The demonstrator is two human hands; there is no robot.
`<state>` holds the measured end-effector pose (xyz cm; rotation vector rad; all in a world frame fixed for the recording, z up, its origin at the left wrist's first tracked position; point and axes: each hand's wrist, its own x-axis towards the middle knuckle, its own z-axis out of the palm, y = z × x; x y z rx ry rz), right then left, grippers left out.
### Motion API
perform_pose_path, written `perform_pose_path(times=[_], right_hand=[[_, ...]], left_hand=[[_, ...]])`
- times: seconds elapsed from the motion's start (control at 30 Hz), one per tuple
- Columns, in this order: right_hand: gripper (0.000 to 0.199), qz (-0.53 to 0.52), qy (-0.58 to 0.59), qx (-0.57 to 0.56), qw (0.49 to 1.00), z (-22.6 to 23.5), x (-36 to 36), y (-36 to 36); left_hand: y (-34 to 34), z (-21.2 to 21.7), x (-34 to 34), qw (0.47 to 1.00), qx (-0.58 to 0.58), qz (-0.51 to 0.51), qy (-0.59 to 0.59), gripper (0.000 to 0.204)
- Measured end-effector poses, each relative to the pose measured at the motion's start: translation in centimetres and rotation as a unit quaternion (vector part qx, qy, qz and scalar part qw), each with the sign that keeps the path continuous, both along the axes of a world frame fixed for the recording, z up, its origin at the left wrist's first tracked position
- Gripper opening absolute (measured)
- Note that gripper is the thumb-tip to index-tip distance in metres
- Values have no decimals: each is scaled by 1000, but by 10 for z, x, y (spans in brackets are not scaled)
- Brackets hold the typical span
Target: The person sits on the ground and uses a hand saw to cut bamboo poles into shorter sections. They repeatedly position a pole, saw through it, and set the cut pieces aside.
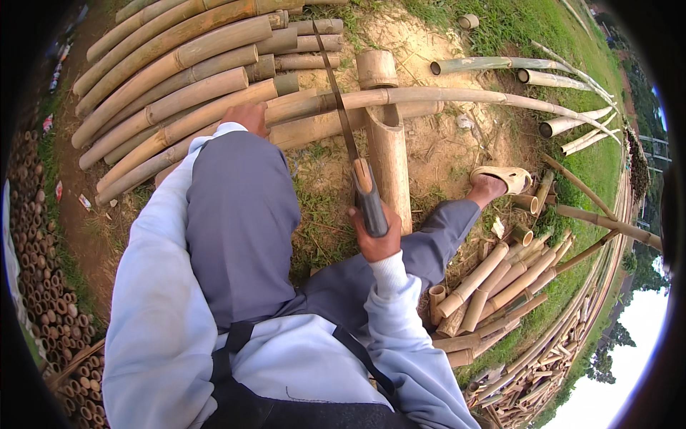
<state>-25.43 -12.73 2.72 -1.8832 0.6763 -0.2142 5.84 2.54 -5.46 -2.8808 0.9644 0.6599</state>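
My right hand (379, 234) is closed round the dark handle of a hand saw (344, 118). The saw's long narrow blade points away from me and crosses a bamboo pole (457, 95). This pole lies crosswise, resting on a notched bamboo support (386, 164), and curves off to the right. The saw crosses it just left of the support. My left hand (246, 119) grips the pole near its left end, beyond my raised knee; its fingertips are partly hidden. A thicker bamboo length (307, 130) lies below the pole.
Long bamboo poles (193, 53) are stacked at the far left. Short cut pieces (493, 286) lie in a heap at the right, near my sandalled foot (501, 180). More poles (500, 64) rest on the grass at the far right. Many bamboo ends (53, 307) line the left edge.
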Motion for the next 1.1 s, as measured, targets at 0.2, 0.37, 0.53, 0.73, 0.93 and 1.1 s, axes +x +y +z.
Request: perform_pose_path(times=[0.2,0.37,0.53,0.73,0.93,1.1], right_hand=[[28,35,80,-39,995,81,-117,32],[14,-1,-12,0,1000,-8,18,-15],[15,11,-9,-2,1000,2,-2,-1],[28,8,66,-37,997,96,-104,40],[17,-12,-46,-14,999,-27,46,-15],[16,0,-5,-11,1000,18,-15,9]], left_hand=[[0,7,2,999,36,21,20,55],[-7,-3,4,1000,-13,-9,-4,55],[-1,5,6,1000,15,-3,-2,55],[5,7,2,999,39,8,8,55],[-10,-1,6,999,-18,-31,-16,58],[1,9,18,999,19,-18,22,62]])
